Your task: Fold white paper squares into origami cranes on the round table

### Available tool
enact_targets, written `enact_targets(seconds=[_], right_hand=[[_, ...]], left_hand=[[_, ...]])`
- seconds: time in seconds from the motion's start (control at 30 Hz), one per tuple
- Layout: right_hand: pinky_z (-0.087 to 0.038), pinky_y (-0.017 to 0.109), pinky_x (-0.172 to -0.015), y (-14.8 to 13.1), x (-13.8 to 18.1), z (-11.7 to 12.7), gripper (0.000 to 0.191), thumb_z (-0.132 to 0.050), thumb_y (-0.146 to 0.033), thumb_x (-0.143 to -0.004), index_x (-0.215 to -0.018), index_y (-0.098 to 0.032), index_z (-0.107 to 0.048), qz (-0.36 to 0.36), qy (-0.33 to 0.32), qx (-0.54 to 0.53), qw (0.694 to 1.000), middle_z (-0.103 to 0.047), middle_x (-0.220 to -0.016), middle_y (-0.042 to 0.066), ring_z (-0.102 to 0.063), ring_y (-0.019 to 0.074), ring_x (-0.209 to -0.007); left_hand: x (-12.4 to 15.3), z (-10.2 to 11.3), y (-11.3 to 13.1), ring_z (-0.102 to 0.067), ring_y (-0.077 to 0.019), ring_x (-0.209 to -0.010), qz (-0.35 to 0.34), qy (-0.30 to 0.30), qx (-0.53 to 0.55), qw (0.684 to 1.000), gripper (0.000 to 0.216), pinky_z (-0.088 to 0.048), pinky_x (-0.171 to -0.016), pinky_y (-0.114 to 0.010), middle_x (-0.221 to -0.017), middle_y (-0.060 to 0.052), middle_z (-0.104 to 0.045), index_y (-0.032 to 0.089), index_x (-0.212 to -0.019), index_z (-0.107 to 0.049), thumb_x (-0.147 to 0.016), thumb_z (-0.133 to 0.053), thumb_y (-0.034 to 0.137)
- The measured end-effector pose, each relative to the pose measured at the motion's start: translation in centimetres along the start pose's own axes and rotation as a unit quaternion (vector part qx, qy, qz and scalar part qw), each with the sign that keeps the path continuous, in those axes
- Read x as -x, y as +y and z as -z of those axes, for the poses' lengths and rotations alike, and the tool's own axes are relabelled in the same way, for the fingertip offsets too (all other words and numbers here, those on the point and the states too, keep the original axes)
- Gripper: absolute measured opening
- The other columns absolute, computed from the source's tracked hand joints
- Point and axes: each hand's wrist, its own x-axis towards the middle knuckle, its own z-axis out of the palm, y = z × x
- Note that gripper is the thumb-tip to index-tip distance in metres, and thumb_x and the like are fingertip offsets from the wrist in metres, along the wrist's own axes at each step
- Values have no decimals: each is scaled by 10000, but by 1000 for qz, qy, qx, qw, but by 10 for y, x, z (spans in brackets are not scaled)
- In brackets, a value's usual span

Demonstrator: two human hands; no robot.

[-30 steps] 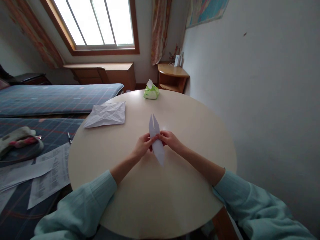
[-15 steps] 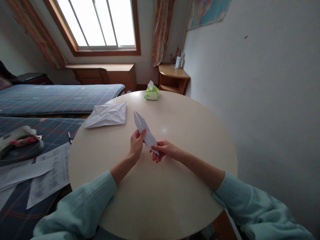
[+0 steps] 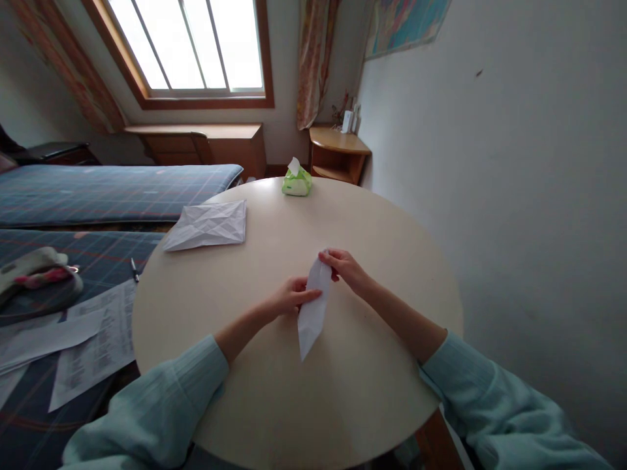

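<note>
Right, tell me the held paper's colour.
The held paper is white; it shows best in the head view.

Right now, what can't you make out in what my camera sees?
Head view: the underside of the folded paper, turned away from the camera.
Head view: some fingers of the left hand, behind that paper.
Head view: the paper's far end, partly covered by the right hand.
Head view: words on the printed sheet, too small.
Head view: the top of the wall picture, cut off by the upper edge.
</note>
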Motion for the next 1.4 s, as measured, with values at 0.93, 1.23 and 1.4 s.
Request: enact_targets(seconds=[0.93, 1.23, 1.4], right_hand=[[-188, 189, -355, 1, 1, 10, 423, -587, -549, -631, -718, -139, -527, -18, -115, 3, 993, -408, -466, -69, -323, 34, -370], [-306, 198, -415, -1, 4, -4, 349, -662, -428, -560, -676, -153, -482, -3, -4, -48, 999, -459, -549, -50, -398, 54, -460], [-360, 209, -459, -5, 2, 6, 328, -665, -406, -559, -721, -153, -531, 23, 119, -80, 989, -513, -609, -17, -441, 74, -519]], left_hand=[[-5, 1, -9, -437, -72, -430, -50, 65, -23, 996, 329, -286, -398, -179, -536, 11, -529, 123, -739, -604, -580, -675, 402], [-2, -4, -9, -583, -133, -561, 37, 13, 63, 997, 422, -430, -538, -228, -633, -45, -641, 119, -715, -604, -475, -739, 439], [0, -3, -9, -586, -109, -499, 44, -30, 34, 998, 418, -424, -491, -207, -686, -63, -664, 116, -734, -577, -510, -728, 436]])
